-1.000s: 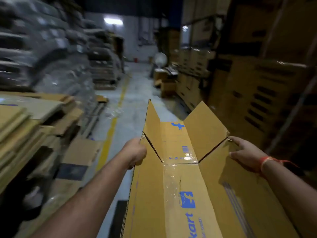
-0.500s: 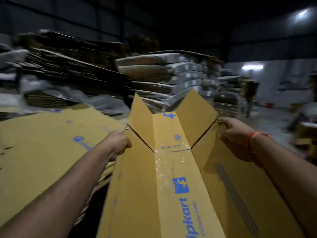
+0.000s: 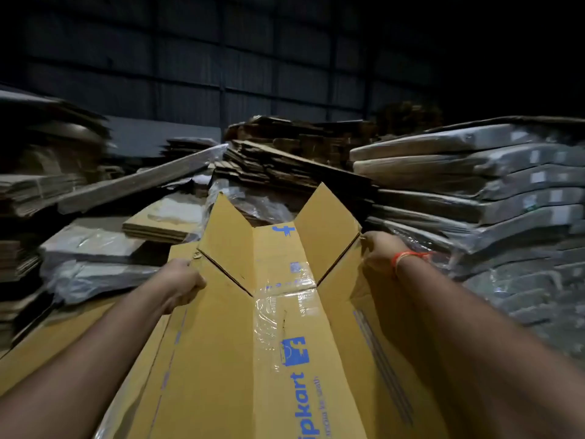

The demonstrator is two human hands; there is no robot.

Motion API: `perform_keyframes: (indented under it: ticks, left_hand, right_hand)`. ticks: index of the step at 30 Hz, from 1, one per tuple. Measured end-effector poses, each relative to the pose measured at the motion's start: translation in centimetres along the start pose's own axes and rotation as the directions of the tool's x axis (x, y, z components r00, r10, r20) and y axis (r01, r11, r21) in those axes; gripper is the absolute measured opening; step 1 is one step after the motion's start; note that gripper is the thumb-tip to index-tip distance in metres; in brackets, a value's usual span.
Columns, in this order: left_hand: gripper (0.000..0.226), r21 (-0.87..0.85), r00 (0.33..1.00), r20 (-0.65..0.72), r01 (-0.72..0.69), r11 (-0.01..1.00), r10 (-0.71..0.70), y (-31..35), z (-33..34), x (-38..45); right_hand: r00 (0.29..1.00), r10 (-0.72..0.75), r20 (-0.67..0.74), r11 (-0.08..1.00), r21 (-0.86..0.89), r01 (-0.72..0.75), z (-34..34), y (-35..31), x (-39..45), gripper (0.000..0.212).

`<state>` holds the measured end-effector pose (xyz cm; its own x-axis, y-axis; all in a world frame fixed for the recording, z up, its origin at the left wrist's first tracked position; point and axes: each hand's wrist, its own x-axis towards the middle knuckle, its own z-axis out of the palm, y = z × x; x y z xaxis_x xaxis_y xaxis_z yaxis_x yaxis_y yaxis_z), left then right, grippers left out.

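A large opened-out yellow-brown cardboard box [image 3: 221,359] with blue print and clear tape along its middle seam stretches away from me. Its two far flaps stand up in a V. My left hand [image 3: 182,280] grips the box's left edge near the flap crease. My right hand [image 3: 378,251], with an orange thread round the wrist, grips the right edge at the other crease. The box is held up between both outstretched arms.
Flat cardboard sheets [image 3: 47,350] lie below on the left. Stacks of flattened cartons [image 3: 285,163] rise ahead, and plastic-wrapped bundles [image 3: 474,191] pile up on the right. More wrapped stacks [image 3: 95,248] sit left of centre. A dark corrugated wall [image 3: 221,74] stands behind.
My view has swung left from the warehouse aisle to the cardboard stacks. Both hands keep the same grip on the box, which has travelled round with me.
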<state>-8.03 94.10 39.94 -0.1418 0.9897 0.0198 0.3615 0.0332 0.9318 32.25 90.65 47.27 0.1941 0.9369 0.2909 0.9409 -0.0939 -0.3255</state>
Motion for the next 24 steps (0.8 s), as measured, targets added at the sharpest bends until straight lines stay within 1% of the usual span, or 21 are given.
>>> perform_keyframes:
  ticks: [2, 4, 7, 9, 11, 13, 15, 17, 20, 22, 24]
  left_hand:
    - [0.011, 0.037, 0.999, -0.026, 0.041, 0.998, -0.04, -1.7, 0.1, 2.2]
    - [0.01, 0.077, 0.997, -0.044, 0.062, 0.995, -0.059, -3.2, -0.2, 4.1]
    - [0.009, 0.117, 0.99, -0.093, 0.117, 0.986, -0.107, -5.3, -0.9, 6.6]
    - [0.008, 0.113, 0.985, -0.116, 0.139, 0.984, -0.126, -6.0, -0.9, 7.5]
    - [0.01, 0.101, 0.975, -0.164, 0.166, 0.981, -0.148, -6.5, -0.4, 9.0]
    - [0.015, 0.083, 0.959, -0.208, 0.212, 0.974, -0.191, -7.0, -0.1, 10.5]
    - [0.025, 0.072, 0.94, -0.238, 0.269, 0.961, -0.245, -7.4, 0.0, 12.1]
    - [0.032, 0.072, 0.92, -0.28, 0.303, 0.95, -0.273, -7.7, 0.3, 13.3]
    - [0.033, 0.085, 0.898, -0.351, 0.315, 0.945, -0.268, -7.3, 0.7, 14.5]
    - [0.032, 0.117, 0.883, -0.387, 0.333, 0.936, -0.266, -7.0, 0.8, 15.5]
    - [0.035, 0.161, 0.866, -0.416, 0.37, 0.915, -0.277, -7.2, 0.7, 16.4]
  right_hand:
    - [1.0, 0.018, 0.008, 1.0, -0.008, -0.018, 4.5, 0.0, 2.6, 0.058]
    - [0.998, 0.055, 0.027, 0.998, -0.014, -0.055, 7.6, 0.6, 5.2, 0.054]
    - [0.993, 0.082, 0.086, 0.996, 0.017, -0.084, 9.6, 1.8, 9.3, 0.053]
    - [0.991, 0.087, 0.099, 0.996, 0.019, -0.089, 10.0, 2.5, 10.9, 0.05]
    - [0.993, 0.092, 0.076, 0.995, 0.028, -0.094, 11.4, 2.9, 13.4, 0.045]
    - [0.993, 0.089, 0.083, 0.995, 0.043, -0.093, 12.8, 3.3, 16.0, 0.042]
    - [0.992, 0.076, 0.104, 0.995, 0.06, -0.083, 13.9, 3.5, 18.5, 0.044]
    - [0.992, 0.028, 0.122, 0.996, 0.077, -0.038, 14.6, 3.4, 20.4, 0.05]
    - [0.991, -0.023, 0.129, 0.993, 0.115, 0.008, 15.9, 3.2, 22.6, 0.05]
    - [0.992, -0.032, 0.125, 0.992, 0.123, 0.017, 16.6, 3.2, 23.7, 0.047]
    - [0.987, -0.058, 0.15, 0.991, 0.129, 0.039, 17.4, 2.9, 24.8, 0.045]
